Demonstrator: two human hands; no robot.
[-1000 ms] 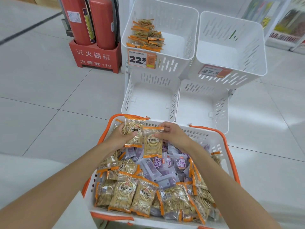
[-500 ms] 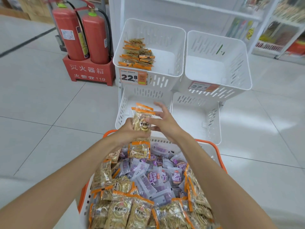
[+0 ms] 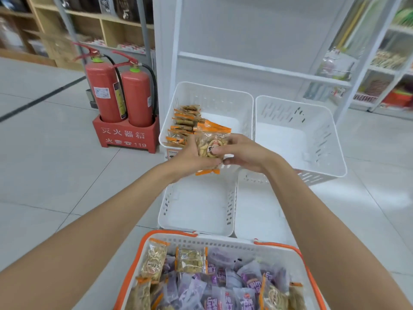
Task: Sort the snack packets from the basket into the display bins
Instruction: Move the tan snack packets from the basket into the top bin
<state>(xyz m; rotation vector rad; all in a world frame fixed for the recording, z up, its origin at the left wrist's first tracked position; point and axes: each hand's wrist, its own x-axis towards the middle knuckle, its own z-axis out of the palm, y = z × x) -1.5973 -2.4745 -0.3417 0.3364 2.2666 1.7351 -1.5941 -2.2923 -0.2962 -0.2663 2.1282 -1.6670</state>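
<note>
Several packets (image 3: 211, 141) part-hidden, left hand (image 3: 191, 160), right hand (image 3: 244, 153) gripping

A single wide-angle camera worn on the person's head looks forward and steeply down. The basket (image 3: 223, 241) lies closest, cut off by the bottom edge. The display bins (image 3: 290, 113) sit near, mid-frame. The fire extinguishers (image 3: 136, 97) and shelving (image 3: 245, 66) stand farther off, toward the top.

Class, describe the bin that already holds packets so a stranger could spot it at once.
Start at the two red extinguishers. The white bin right beside them, upper left of four, is the one. Only it shows orange-edged packets inside.
</note>
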